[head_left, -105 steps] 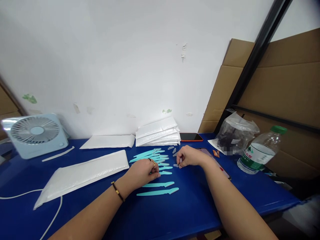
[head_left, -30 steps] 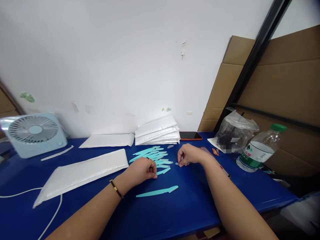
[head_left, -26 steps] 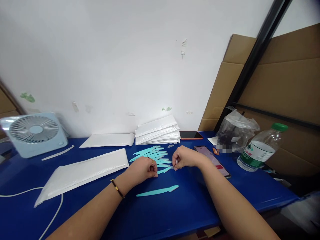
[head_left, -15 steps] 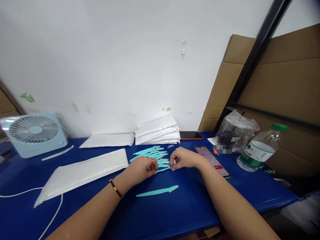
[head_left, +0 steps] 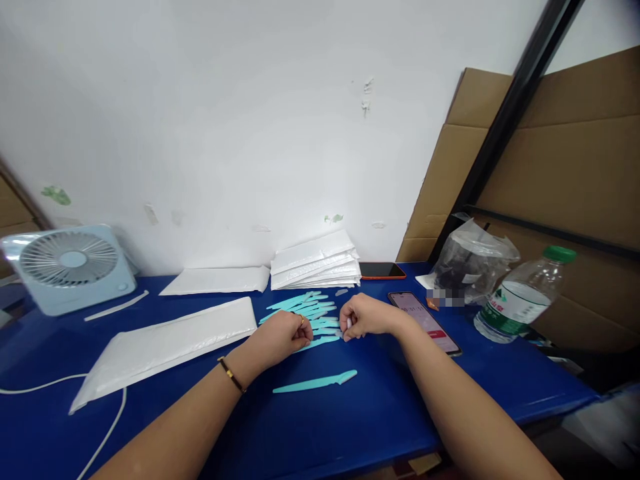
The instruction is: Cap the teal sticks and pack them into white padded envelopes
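Observation:
Both hands meet over a blue table. My left hand is closed, pinching the handle of a turquoise plastic razor that lies flat. My right hand is closed too, pinching a small pale cap at that razor's tip. Just behind the hands lies a pile of several more turquoise razors. One single razor lies alone nearer to me. A loose pale cap sits beyond the pile.
A white padded mailer lies to the left, another mailer and a stack of mailers by the wall. A small fan, white cable, two phones, plastic bag and water bottle surround them.
The razor that lay near the front has been drawn back to the pile. My right hand moved left from the table to the razor's tip, carrying the small cap; my left hand kept its grip.

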{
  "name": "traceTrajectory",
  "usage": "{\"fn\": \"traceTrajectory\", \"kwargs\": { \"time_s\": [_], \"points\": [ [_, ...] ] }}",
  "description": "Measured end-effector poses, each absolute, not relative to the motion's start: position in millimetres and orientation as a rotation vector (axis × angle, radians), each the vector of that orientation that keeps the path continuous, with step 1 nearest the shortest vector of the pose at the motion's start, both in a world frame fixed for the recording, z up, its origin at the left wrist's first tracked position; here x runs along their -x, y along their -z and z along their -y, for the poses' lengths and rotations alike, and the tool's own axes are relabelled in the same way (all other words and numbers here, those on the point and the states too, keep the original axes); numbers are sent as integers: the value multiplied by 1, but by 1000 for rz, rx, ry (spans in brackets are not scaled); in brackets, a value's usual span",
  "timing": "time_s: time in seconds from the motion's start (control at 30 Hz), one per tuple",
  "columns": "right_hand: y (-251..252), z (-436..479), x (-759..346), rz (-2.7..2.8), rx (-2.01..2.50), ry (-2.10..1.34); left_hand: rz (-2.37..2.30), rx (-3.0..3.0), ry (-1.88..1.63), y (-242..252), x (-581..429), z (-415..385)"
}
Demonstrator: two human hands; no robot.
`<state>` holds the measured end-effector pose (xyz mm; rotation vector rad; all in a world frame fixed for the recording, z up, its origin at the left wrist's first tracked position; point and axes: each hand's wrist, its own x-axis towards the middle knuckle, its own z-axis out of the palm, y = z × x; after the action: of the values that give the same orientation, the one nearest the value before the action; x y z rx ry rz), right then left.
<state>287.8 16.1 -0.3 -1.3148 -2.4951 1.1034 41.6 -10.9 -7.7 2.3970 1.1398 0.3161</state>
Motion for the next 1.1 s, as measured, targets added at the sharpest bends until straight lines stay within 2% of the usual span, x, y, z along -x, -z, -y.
{"fn": "traceTrajectory", "kwargs": {
  "time_s": [0.7,0.83,0.93,1.1],
  "points": [
    [4,-6,-266,2564,1104,-908,-1208,-2426,-349,15,-49,12],
    [4,-17,-274,2441,1169,-554,-1235,-2520,-461,7,-52,22],
    [10,-33,-288,2314,1289,-190,-1073,-2529,-368,-4,-53,36],
    [24,-52,-295,2366,1506,-49,-925,-2583,-139,-6,-57,50]
  ]
}}
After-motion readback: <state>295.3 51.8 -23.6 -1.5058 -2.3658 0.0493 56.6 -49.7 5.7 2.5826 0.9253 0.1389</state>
